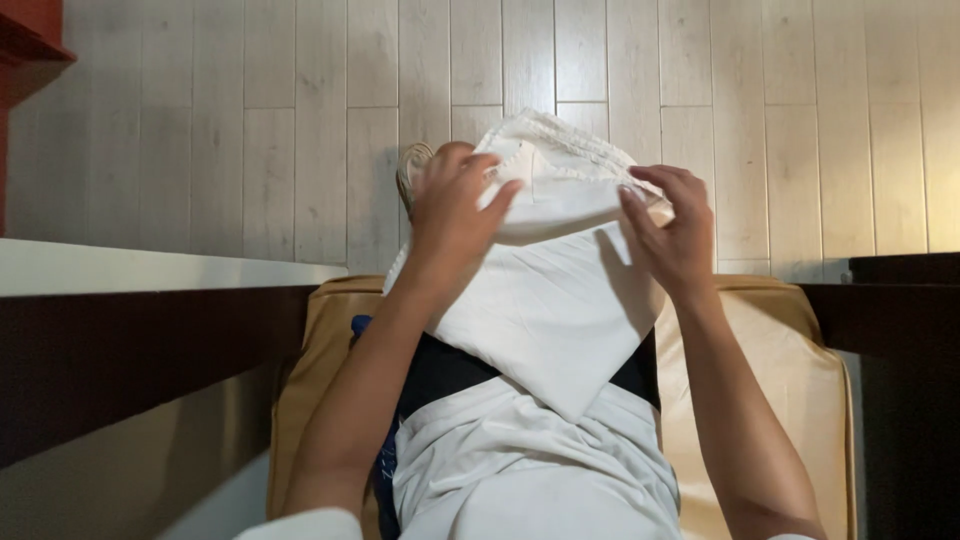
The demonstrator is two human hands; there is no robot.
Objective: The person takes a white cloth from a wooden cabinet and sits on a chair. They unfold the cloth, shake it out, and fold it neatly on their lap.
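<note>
A folded white cloth (560, 300) was held up over the lap by both hands, with one pointed corner hanging down toward the knees. The upper part of the cloth was bunched into a thick fold with a ridged, stitched edge, and it was gripped there from both sides. The left hand (455, 205) was curled over the upper left edge of the cloth, the thumb laid across the front of the fabric and the fingers wrapped behind it, so that the fold was pinched between them. The right hand (672, 232) was closed on the upper right edge, its fingers bent over the top of the fold and pressed against the fabric; whether the thumb was behind the cloth could not be told. A tan cushioned seat (790, 380) was seen beneath the person, and light clothing with a dark band was seen on the lap below the cloth. A pale wooden plank floor (250, 130) was spread out beyond the hands. A white ledge (150, 268) over a dark panel was set at the left, and a dark surface (900, 300) at the right.
</note>
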